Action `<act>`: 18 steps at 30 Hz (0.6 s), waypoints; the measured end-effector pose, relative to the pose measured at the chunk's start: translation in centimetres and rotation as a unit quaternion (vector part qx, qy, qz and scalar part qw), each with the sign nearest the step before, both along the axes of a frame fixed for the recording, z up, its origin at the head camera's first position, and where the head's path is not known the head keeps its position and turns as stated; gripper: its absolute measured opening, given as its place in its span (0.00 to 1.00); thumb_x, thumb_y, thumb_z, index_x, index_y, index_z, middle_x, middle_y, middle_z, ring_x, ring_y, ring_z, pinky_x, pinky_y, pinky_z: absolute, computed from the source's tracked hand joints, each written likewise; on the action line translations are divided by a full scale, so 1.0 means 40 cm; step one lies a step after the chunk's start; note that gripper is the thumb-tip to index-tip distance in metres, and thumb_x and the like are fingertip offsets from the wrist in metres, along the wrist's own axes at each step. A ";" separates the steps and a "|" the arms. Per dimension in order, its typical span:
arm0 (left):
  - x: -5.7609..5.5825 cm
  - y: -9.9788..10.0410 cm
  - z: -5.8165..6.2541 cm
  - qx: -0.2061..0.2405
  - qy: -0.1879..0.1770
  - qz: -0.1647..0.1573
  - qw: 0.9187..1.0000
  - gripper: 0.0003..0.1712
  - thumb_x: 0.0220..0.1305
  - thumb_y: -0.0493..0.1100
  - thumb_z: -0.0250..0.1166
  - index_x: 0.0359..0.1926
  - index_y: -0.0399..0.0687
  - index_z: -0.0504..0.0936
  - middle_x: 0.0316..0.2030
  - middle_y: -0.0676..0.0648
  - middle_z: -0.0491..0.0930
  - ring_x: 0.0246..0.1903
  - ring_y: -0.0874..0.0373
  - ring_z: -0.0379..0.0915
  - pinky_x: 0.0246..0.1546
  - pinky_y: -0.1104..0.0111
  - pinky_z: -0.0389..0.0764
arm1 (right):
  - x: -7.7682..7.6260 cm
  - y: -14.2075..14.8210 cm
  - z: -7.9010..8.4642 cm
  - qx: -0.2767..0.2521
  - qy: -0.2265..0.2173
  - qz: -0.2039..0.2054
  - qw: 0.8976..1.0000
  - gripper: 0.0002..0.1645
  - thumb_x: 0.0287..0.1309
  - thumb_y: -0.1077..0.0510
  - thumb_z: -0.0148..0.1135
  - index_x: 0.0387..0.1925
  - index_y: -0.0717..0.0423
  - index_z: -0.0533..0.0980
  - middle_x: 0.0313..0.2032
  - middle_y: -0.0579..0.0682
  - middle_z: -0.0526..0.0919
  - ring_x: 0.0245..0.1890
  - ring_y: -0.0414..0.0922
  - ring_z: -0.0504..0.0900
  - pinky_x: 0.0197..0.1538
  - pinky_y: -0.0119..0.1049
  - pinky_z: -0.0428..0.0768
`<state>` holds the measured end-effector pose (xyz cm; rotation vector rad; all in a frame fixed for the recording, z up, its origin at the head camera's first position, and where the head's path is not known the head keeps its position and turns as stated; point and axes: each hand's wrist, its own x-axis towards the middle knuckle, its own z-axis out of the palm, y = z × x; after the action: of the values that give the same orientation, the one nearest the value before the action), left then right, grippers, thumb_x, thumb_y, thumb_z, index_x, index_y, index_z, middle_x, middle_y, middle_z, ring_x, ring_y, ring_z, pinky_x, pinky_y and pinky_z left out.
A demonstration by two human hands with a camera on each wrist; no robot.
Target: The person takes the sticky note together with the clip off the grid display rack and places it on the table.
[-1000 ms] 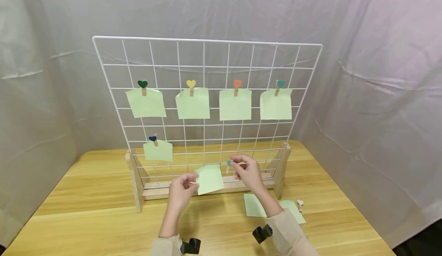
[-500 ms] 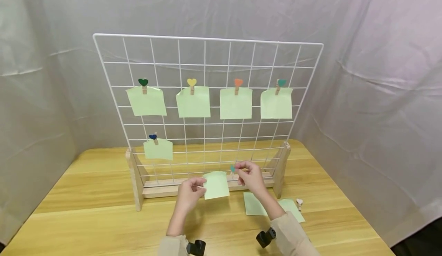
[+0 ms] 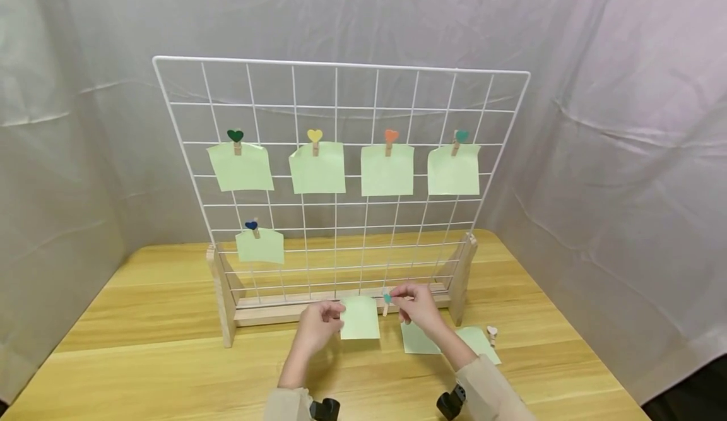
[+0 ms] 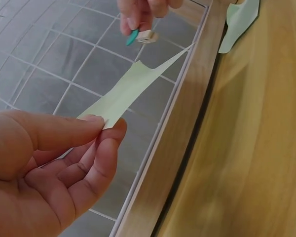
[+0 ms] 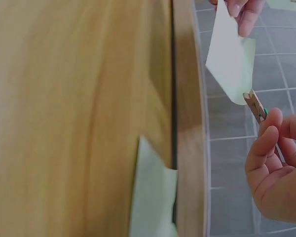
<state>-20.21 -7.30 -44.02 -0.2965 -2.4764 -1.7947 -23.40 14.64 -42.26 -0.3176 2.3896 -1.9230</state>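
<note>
While the five square, pale green paper sheets hung (image 3: 387,171) on the white wire grid (image 3: 341,64) keep their places, the left hand (image 3: 319,326) and right hand (image 3: 419,308) have shifted lower and rightward over the last second. The left pinches another pale green paper sheet (image 3: 360,320) by its left edge; the right pinches a small wooden clip with a teal heart (image 3: 386,309). Both objects are held before the foot of the grid, the clip just beside the sheet's right edge; in the head view they remain apart, so the sheet is judged ready for clipping but unfastened. Visible sheets number eight: five hung (four above, one below), one held, two loose sheets (image 3: 418,340) on the yellow wood-grain table (image 3: 170,377). Visible clips number seven: five heart-topped hanging clips (image 3: 390,136), one held, one white-heart wooden clip (image 3: 492,336) on the table.
</note>
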 end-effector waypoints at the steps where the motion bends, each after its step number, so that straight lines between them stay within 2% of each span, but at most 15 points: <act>1: 0.000 0.000 -0.003 0.000 0.000 -0.006 1.000 0.10 0.48 0.25 0.60 0.36 0.28 0.78 0.29 0.41 0.77 0.25 0.58 0.70 0.23 0.71 0.75 | 0.001 0.002 -0.005 0.005 -0.002 0.001 1.000 0.07 0.53 0.73 0.54 0.33 0.77 0.72 0.28 0.62 0.75 0.10 0.39 0.68 0.15 0.25 0.66; 4: 0.000 0.002 -0.007 0.010 -0.001 -0.023 1.000 0.10 0.47 0.24 0.59 0.35 0.26 0.77 0.28 0.40 0.76 0.24 0.58 0.70 0.23 0.70 0.76 | -0.003 0.009 -0.029 0.031 -0.012 -0.002 0.999 0.06 0.53 0.72 0.54 0.32 0.76 0.73 0.26 0.60 0.76 0.10 0.38 0.69 0.13 0.25 0.66; 9: -0.004 0.008 -0.017 0.010 -0.011 -0.030 0.999 0.10 0.47 0.22 0.58 0.35 0.26 0.77 0.28 0.40 0.76 0.24 0.57 0.71 0.23 0.68 0.77 | -0.018 0.015 -0.067 0.080 -0.032 -0.012 0.996 0.05 0.53 0.69 0.56 0.31 0.71 0.74 0.24 0.56 0.77 0.09 0.38 0.70 0.13 0.25 0.66; 18: -0.009 0.020 -0.044 0.016 -0.038 -0.043 0.998 0.10 0.45 0.21 0.58 0.33 0.25 0.77 0.27 0.38 0.76 0.24 0.58 0.71 0.24 0.67 0.78 | -0.028 0.032 -0.082 0.119 -0.060 -0.003 0.991 0.04 0.53 0.68 0.57 0.30 0.68 0.75 0.22 0.54 0.75 0.10 0.38 0.71 0.13 0.25 0.65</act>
<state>-20.57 -6.50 -45.78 -0.3460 -2.5193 -1.9106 -24.52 15.93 -45.54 -0.1740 2.5064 -1.5849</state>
